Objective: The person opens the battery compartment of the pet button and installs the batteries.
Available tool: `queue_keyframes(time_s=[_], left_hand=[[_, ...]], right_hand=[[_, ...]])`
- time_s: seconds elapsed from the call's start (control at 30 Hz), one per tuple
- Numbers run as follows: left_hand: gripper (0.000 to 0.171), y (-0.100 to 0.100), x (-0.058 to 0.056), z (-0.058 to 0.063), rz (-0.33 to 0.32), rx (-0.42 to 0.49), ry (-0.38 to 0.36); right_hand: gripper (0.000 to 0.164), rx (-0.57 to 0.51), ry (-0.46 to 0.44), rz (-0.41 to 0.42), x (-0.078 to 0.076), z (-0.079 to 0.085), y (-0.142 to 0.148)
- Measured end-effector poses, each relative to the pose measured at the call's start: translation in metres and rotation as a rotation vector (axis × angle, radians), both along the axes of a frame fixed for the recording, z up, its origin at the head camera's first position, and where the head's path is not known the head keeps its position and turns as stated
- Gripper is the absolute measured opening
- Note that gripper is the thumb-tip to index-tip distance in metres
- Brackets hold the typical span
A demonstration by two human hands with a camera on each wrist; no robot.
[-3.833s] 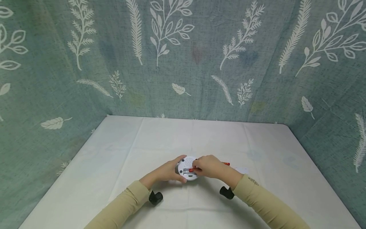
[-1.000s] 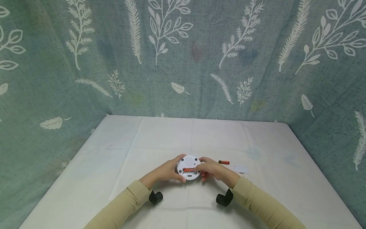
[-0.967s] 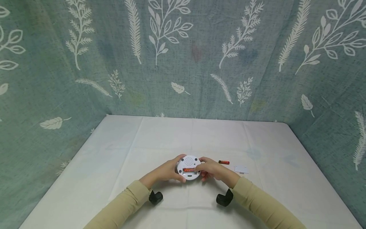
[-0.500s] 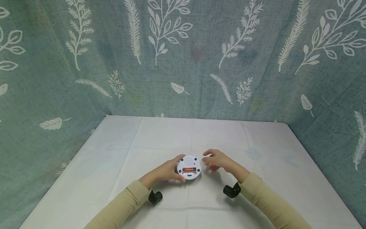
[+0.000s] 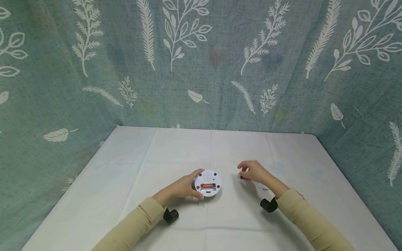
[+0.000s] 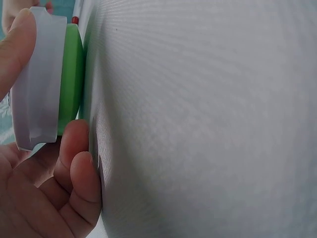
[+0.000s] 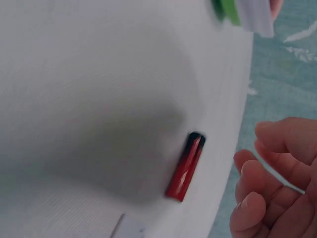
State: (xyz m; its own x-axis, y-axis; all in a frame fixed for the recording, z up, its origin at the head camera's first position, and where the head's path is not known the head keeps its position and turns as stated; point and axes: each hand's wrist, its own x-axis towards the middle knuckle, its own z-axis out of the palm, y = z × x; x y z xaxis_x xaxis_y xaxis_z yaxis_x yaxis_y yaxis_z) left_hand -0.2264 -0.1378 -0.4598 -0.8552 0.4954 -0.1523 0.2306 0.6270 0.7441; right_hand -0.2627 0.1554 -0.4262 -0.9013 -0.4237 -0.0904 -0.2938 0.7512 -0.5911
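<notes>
My left hand [image 5: 182, 187] grips a round white device [image 5: 207, 176] by its left side, thumb in front. The device's upward face shows speaker holes, dark feet and an uncovered battery slot with one orange-red battery [image 5: 207, 185] in it. In the left wrist view its lower part is a green base [image 6: 72, 79], close to the cloth. To the right, my right hand [image 5: 255, 172] hovers over a loose red battery [image 7: 185, 167] with a black end. Its thumb and fingers are loosely bent and hold nothing.
A small white flat piece [image 5: 262, 187] lies just right of the loose battery, partly behind my right hand. White cloth [image 5: 176, 150] covers the table, and a green leaf-patterned curtain [image 5: 220, 115] hangs behind it. Black wrist cameras [image 5: 171, 216] sit below both wrists.
My right hand has left the device, where it pressed a battery into the slot, and moved right to above the loose battery. My left hand has kept its grip on the device.
</notes>
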Motion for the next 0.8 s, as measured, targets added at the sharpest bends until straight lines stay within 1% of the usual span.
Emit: queue_keyframes(time_s=[0.17, 0.23, 0.33, 0.43, 0.57, 0.7, 0.8], left_hand=[[0.102, 0.0, 0.0, 0.0, 0.002, -0.002, 0.0], [0.102, 0.0, 0.001, 0.0, 0.003, -0.004, 0.0], [0.102, 0.0, 0.001, 0.0, 0.007, -0.006, -0.001], [0.103, 0.0, 0.002, 0.0, 0.013, -0.007, -0.009], [0.103, 0.0, 0.002, -0.001, 0.022, -0.004, -0.025], [0.103, 0.0, 0.002, -0.001, 0.023, -0.006, -0.018], [0.103, 0.0, 0.002, -0.001, 0.025, -0.004, -0.017]], right_hand=[[0.02, 0.157, 0.069, 0.053, 0.001, -0.006, 0.008], [0.016, 0.211, 0.095, 0.064, 0.002, -0.009, 0.009], [0.007, 0.262, 0.125, 0.074, 0.003, -0.013, 0.011], [0.003, 0.287, 0.149, 0.081, 0.004, -0.016, 0.012], [0.003, 0.3, 0.172, 0.086, 0.004, -0.02, 0.015], [0.002, 0.292, 0.205, 0.115, 0.003, -0.023, 0.017], [0.004, 0.295, 0.238, 0.138, 0.003, -0.024, 0.018]])
